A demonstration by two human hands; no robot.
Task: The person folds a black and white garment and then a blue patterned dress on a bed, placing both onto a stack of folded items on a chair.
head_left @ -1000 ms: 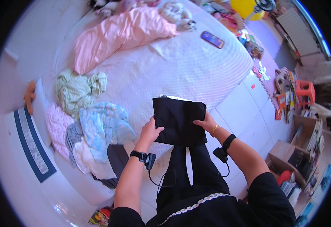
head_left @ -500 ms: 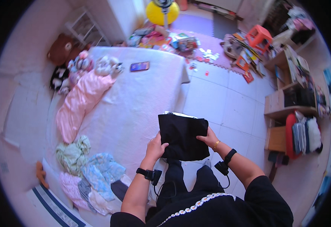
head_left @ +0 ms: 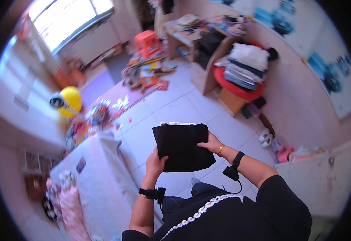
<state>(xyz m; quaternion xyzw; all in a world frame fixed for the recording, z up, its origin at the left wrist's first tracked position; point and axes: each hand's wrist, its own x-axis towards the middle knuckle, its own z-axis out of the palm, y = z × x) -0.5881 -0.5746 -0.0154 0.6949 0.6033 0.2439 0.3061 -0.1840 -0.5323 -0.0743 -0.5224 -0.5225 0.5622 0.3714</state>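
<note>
A black folded cloth (head_left: 183, 149), flat and roughly square, is held up in front of the person's body, above the tiled floor (head_left: 175, 102). A thin, pale patterned layer (head_left: 176, 123) peeks out along its far edge; whether it is part of the same bundle cannot be told.

The left hand (head_left: 154, 162) grips the cloth's left edge and the right hand (head_left: 210, 144) its right edge, a little farther from the body. Both are closed on the cloth, thumbs on the upper face; most of the fingers are hidden behind or beneath.

To hold it well, both hands would do best at an even height, with a light pinch through all the layers — a thumb catching only the top sheet could let the inner folds slide. Gentle outward tension should spare the fabric from sagging or creasing.

Farther out, a bed (head_left: 103, 162) lies to the lower left, with a phone (head_left: 81, 165) and a pink satiny cloth (head_left: 72, 209) on it. Ahead and to the right, a stack of folded clothes (head_left: 245, 64) rests on a red rounded seat (head_left: 233, 89).
</note>
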